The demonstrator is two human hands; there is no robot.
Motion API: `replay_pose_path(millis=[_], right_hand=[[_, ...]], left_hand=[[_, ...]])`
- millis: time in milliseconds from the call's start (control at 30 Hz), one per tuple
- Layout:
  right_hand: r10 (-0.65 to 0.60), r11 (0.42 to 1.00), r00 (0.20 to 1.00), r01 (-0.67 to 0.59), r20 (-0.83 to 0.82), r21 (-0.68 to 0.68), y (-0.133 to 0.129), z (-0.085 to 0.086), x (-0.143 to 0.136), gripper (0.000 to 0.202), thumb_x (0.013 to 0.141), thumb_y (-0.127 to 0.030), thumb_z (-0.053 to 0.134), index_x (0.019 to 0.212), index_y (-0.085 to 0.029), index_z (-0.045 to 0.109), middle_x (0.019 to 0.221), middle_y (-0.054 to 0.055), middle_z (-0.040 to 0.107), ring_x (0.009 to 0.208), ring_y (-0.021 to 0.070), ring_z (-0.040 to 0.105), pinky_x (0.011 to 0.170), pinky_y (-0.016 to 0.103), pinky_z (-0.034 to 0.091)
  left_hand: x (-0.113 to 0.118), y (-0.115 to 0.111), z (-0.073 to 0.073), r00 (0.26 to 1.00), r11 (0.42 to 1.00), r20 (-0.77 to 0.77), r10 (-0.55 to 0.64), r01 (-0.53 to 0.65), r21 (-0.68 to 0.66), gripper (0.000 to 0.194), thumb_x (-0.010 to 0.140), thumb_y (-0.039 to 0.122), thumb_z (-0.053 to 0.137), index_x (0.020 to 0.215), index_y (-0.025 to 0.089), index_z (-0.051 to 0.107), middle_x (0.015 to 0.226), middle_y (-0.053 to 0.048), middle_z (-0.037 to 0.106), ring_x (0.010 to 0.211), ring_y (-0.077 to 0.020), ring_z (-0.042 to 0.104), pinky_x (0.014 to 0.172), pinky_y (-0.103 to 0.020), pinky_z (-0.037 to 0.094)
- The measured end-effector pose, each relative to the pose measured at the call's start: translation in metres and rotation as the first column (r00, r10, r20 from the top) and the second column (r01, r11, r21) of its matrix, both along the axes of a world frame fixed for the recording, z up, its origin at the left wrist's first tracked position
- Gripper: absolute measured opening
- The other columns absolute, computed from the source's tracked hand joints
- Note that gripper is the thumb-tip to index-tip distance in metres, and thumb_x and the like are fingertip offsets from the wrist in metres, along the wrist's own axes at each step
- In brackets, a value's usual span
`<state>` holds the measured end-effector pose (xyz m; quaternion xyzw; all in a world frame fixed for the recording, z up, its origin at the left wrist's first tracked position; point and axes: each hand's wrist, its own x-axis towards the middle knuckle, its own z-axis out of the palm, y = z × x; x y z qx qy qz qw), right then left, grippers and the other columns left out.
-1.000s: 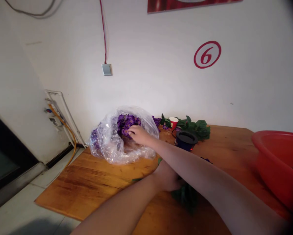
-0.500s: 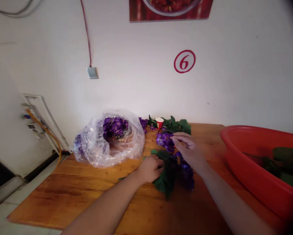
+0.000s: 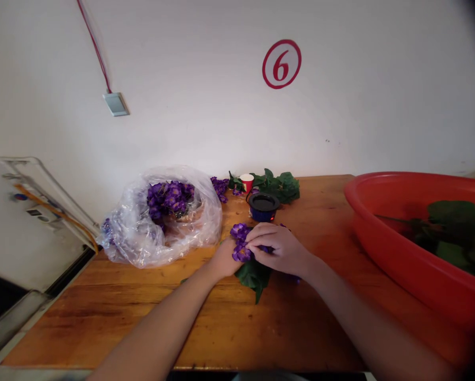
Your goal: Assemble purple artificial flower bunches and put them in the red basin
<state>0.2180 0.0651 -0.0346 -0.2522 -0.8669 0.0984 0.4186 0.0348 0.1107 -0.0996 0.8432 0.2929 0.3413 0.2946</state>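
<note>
My right hand [image 3: 279, 246] is closed, its thumb and fingers pinching a cluster of purple artificial flowers [image 3: 241, 253]. Just left of it, my left hand [image 3: 225, 259] grips a stem of green artificial leaves [image 3: 255, 278]; the flowers cover most of its fingertips. The leaves hang below both hands, over the wooden table. More purple petals lie partly hidden behind my right hand. Beyond the hands stands a small dark blue pot [image 3: 263, 206] with a black rim and a small red light.
A clear plastic bag [image 3: 130, 238] of purple flowers [image 3: 172, 198] lies open at left. Behind the pot are a red and white paper cup [image 3: 246, 182] and green leaves [image 3: 281, 186]. A big red basin [image 3: 404, 264] with leaves [image 3: 455, 222] stands at right on the wooden table [image 3: 114, 312].
My right hand has brought the flower cluster from near the pot down and left to my left hand, uncovering the pot. The view has tilted down and turned slightly right.
</note>
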Motion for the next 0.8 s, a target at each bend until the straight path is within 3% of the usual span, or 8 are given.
replay_pose_path(millis=[100, 167, 267, 400, 600, 700, 800], right_hand=[[-0.108, 0.993, 0.990, 0.102, -0.089, -0.064, 0.001, -0.001, 0.001, 0.017, 0.083, -0.016, 0.060, 0.095, -0.024, 0.069, 0.101, 0.006, 0.068, 0.098, 0.0190, 0.063, 0.090, 0.036, 0.051], [-0.203, 0.972, 0.974, 0.189, -0.098, -0.137, 0.001, -0.001, 0.002, 0.028, 0.084, -0.023, 0.062, 0.111, -0.024, 0.065, 0.116, 0.008, 0.061, 0.112, 0.0215, 0.057, 0.100, 0.041, 0.046], [-0.223, 0.942, 0.973, 0.201, -0.053, -0.270, 0.003, -0.002, 0.004, 0.037, 0.085, -0.032, 0.063, 0.122, -0.027, 0.059, 0.127, 0.008, 0.053, 0.120, 0.0220, 0.052, 0.103, 0.041, 0.043], [-0.214, 0.918, 0.974, 0.177, -0.069, -0.355, 0.007, -0.006, 0.004, 0.028, 0.084, -0.030, 0.065, 0.112, -0.028, 0.065, 0.124, 0.006, 0.056, 0.116, 0.0201, 0.055, 0.102, 0.038, 0.043], [-0.242, 0.899, 0.953, 0.151, -0.180, -0.410, 0.016, -0.014, 0.002, 0.001, 0.077, -0.020, 0.070, 0.078, -0.021, 0.070, 0.093, 0.004, 0.068, 0.090, 0.0177, 0.064, 0.085, 0.031, 0.050], [-0.214, 0.902, 0.964, 0.132, -0.159, -0.412, 0.016, -0.015, 0.000, 0.009, 0.075, -0.017, 0.070, 0.067, -0.020, 0.066, 0.087, 0.004, 0.069, 0.083, 0.0172, 0.064, 0.078, 0.029, 0.051], [-0.228, 0.917, 0.969, 0.181, -0.094, -0.356, 0.013, -0.016, -0.003, 0.010, 0.076, -0.014, 0.069, 0.068, -0.020, 0.067, 0.085, 0.004, 0.069, 0.081, 0.0173, 0.064, 0.078, 0.030, 0.051]], left_hand=[[0.000, 0.000, -0.002, 1.000, 1.000, 0.018, -0.001, 0.001, 0.009, 0.022, 0.091, 0.030, 0.049, 0.090, 0.016, 0.065, 0.096, -0.008, 0.068, 0.092, -0.0210, 0.061, 0.092, -0.036, 0.049], [0.000, -0.001, -0.002, 1.000, 1.000, 0.027, 0.013, -0.013, 0.003, 0.023, 0.092, 0.030, 0.047, 0.090, 0.016, 0.064, 0.095, -0.008, 0.068, 0.093, -0.0213, 0.061, 0.093, -0.037, 0.048], [0.001, -0.002, -0.001, 0.999, 1.000, 0.039, -0.003, 0.003, 0.000, 0.025, 0.093, 0.030, 0.043, 0.088, 0.016, 0.062, 0.096, -0.008, 0.067, 0.092, -0.0212, 0.061, 0.091, -0.037, 0.049], [0.002, -0.001, 0.000, 0.999, 1.000, 0.035, -0.002, 0.002, 0.001, 0.023, 0.093, 0.030, 0.043, 0.085, 0.016, 0.060, 0.093, -0.008, 0.067, 0.087, -0.0201, 0.061, 0.083, -0.034, 0.050], [0.003, 0.001, -0.005, 0.998, 0.999, 0.060, 0.006, -0.003, -0.053, 0.006, 0.081, 0.020, 0.057, 0.078, 0.016, 0.059, 0.077, -0.002, 0.062, 0.076, -0.0163, 0.057, 0.075, -0.029, 0.049], [0.002, 0.000, -0.006, 0.995, 0.998, 0.102, 0.003, 0.004, -0.070, 0.004, 0.077, 0.018, 0.060, 0.081, 0.015, 0.059, 0.082, -0.002, 0.062, 0.079, -0.0163, 0.058, 0.076, -0.028, 0.049], [0.002, 0.000, -0.007, 0.997, 1.000, 0.078, 0.001, 0.000, -0.012, 0.006, 0.079, 0.020, 0.059, 0.083, 0.015, 0.060, 0.084, -0.003, 0.063, 0.079, -0.0169, 0.058, 0.076, -0.029, 0.050]])
